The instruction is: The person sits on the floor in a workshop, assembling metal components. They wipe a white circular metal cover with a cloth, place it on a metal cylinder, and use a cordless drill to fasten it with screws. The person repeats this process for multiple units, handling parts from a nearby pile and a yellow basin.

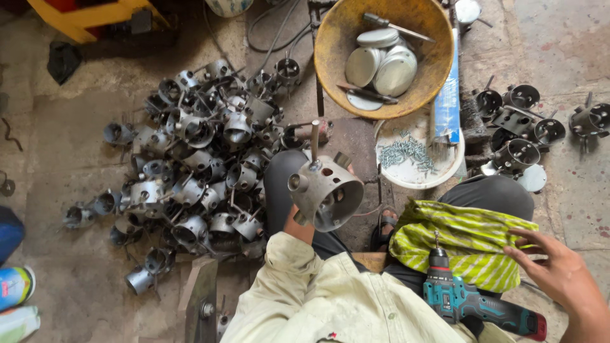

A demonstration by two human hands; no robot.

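- Left hand (297, 223): we see it raised in front of the body, mostly hidden behind the round metal housing (325, 190) it holds up. The grip itself is out of sight, so we cannot tell how the fingers lie.
- Housing: grey, cup-shaped, open side tilted down and toward the camera, holes in its wall, a thin rod standing up from its top. It is held above the left knee, between the heap and the white bowl.
- Right hand (554, 267): fingers loosely spread, fingertips touching the edge of the green-striped cloth (467, 240) draped over the right thigh. It grips nothing.
- Cordless drill (473, 303): teal and black, lying across the lap just beside the cloth, bit pointing up. Neither hand touches it.
- Heap of like housings (197, 159) on the concrete floor, to the left of the knees.
- Small group of housings (521, 121) to the right, well apart from the heap.
- Yellow basin (337, 38) ahead, holding flat round metal lids (384, 63) and a screwdriver.
- White bowl (445, 174) of screws (406, 152) just below the basin.
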